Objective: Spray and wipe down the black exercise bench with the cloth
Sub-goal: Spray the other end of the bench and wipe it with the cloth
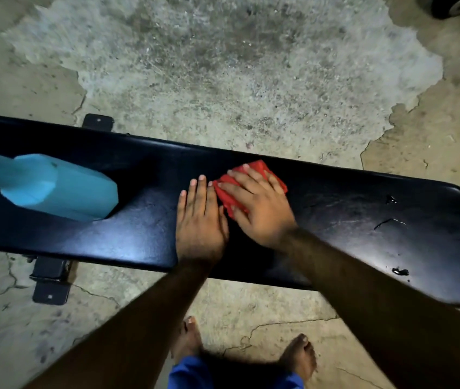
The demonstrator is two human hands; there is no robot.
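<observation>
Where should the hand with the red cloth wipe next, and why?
Probably sideways toward the bench's rounded end. The right hand presses the red cloth flat mid-bench, while wet droplets sit unwiped on the black bench near that end. The left hand rests flat beside it, steadying.

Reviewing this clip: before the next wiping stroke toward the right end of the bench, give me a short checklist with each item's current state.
1. Cloth under the right hand, flat on the bench: ok.
2. Left hand flat on the bench beside the cloth, clear of a rightward stroke: ok.
3. Path to the right end free of objects: ok.
4. Wet spots near the right end wiped: not ok, droplets show there.
5. Spray bottle out of the way: ok, it stands on the left part of the bench.
6. Area under the bottle cleaned: cannot tell.
</observation>
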